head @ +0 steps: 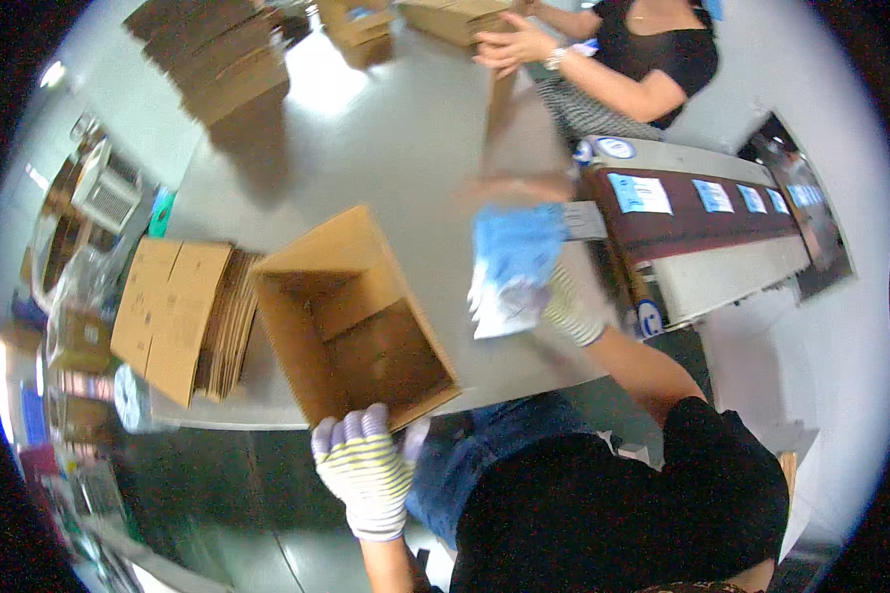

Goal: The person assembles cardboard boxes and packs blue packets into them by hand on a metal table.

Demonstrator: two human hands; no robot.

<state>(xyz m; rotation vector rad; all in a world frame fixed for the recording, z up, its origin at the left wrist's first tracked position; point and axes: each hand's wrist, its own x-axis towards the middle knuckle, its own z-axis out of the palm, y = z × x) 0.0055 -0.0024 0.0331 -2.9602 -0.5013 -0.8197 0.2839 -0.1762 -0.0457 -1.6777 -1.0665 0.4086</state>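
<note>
An open, empty-looking cardboard box stands tilted in the view at the near edge of the grey table. My left hand, in a striped knit glove, has its fingers over the box's near rim. My right hand, in a similar glove, holds a stack of blue-and-white printed packets above the table, right of the box. The packets partly hide its fingers, and the picture is blurred there.
Flattened cartons stand stacked on the left, with more cardboard at the far left. A conveyor belt carrying several packets lies to the right. A co-worker stands at the far side, hands near another carton.
</note>
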